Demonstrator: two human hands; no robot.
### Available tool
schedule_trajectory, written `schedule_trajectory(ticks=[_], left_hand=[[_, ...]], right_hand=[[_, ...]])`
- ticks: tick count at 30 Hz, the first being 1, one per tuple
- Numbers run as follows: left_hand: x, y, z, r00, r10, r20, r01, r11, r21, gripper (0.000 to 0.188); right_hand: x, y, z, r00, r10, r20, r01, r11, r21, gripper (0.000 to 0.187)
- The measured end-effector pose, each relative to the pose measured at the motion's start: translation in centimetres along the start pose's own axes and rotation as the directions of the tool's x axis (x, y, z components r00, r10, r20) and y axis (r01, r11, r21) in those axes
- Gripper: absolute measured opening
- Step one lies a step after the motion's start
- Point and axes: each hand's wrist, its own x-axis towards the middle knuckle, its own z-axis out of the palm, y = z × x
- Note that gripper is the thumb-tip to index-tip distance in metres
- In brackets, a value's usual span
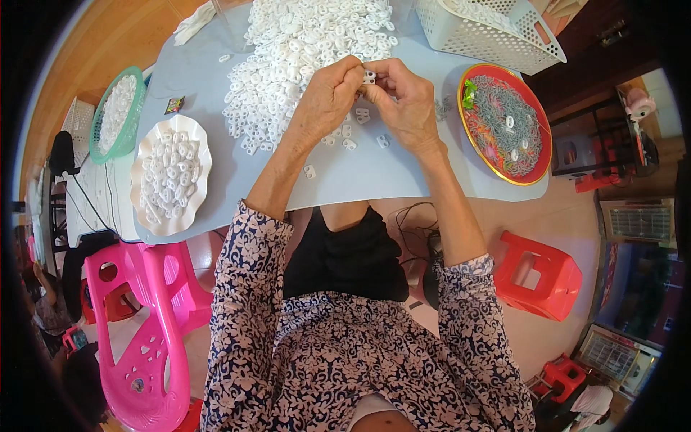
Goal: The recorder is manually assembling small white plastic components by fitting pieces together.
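Over the near edge of a big heap of small white plastic pieces with two holes (309, 43), my hands meet fingertip to fingertip. A two-holed white piece (369, 76) shows in the pinched fingers of my right hand (404, 104). My left hand (331, 93) is closed against it, its fingertips pressed together at the piece's left side; whatever they pinch is hidden. Several loose white pieces (362, 115) lie below my hands. To the right, a red tray with a gold rim (464, 122) holds many tiny grey parts (507, 108) and a few white pieces.
At the left of the blue-grey table (237, 183) stands a scalloped white dish (137, 176) of white pieces. A green basket (98, 137) sits beyond it, a white perforated basket (497, 47) at far right. Pink chair (155, 324) and red stool (540, 277) stand on the floor.
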Motion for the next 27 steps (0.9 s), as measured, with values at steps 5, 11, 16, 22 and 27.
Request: schedule_trajectory(ticks=[5,11,16,22,27], left_hand=[[-0.1,-0.2,0.5,0.998,0.046,-0.044,-0.042,0.996,0.08,0.024],[-0.1,-0.1,0.5,0.997,0.06,-0.048,-0.055,0.994,0.093,0.024],[-0.4,0.7,0.5,1.0,0.002,-0.028,0.001,0.996,0.095,0.023],[-0.4,0.7,0.6,0.999,-0.026,-0.02,0.027,0.997,0.076,0.024],[-0.2,0.5,0.9,0.995,-0.064,-0.071,0.065,0.998,0.004,0.024]], right_hand=[[0.0,-0.5,-0.2,1.0,0.023,0.011,-0.023,1.0,-0.016,0.015],[0.0,-0.7,-0.2,1.0,0.019,0.009,-0.02,1.0,0.013,0.013],[-0.1,-0.4,-0.4,1.0,0.029,0.0,-0.029,0.999,0.04,0.012],[-0.2,0.1,-0.5,1.0,-0.008,-0.002,0.008,1.0,-0.027,0.012],[0.0,0.0,-0.5,0.991,0.127,0.03,-0.13,0.984,0.119,0.016]])
